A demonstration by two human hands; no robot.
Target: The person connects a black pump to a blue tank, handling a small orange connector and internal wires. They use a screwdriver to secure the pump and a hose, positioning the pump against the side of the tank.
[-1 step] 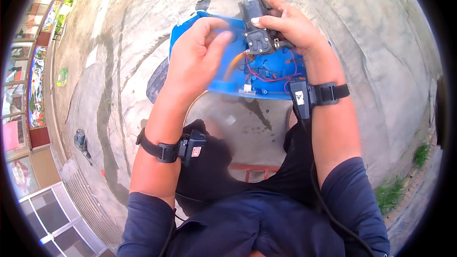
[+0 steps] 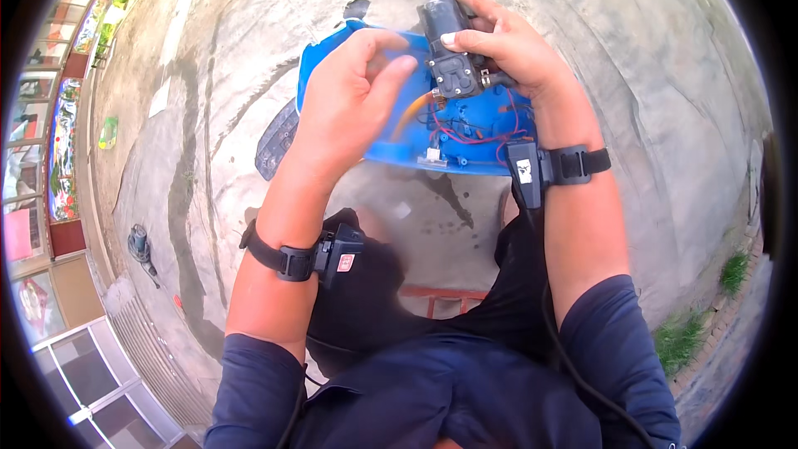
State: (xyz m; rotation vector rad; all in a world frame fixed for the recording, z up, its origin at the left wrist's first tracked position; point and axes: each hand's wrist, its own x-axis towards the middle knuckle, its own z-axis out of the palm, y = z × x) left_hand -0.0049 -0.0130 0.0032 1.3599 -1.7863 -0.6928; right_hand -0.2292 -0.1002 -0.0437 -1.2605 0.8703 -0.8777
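Observation:
My right hand (image 2: 511, 46) grips a black electric pump (image 2: 453, 50) with a round motor body and a screwed square head. It is held above an open blue plastic housing (image 2: 482, 145). A yellowish hose (image 2: 416, 108) runs from the pump's fitting down toward the housing. Red and dark wires (image 2: 453, 129) lie loosely inside, with a white connector (image 2: 433, 154) near the front edge. My left hand (image 2: 349, 96) hovers over the left part of the housing, close to the pump but apart from it. Its fingers are curled with the thumb away from the index finger, and nothing shows between them.
A dark ribbed part (image 2: 277, 143) lies left of the housing on the concrete ground (image 2: 665, 116). A power tool (image 2: 141, 248) rests farther left, before a windowed building front (image 2: 83, 374). A reddish frame (image 2: 445, 295) shows between my legs.
My left hand has shifted slightly right, nearer the pump. The pump and my right hand stay almost where they were.

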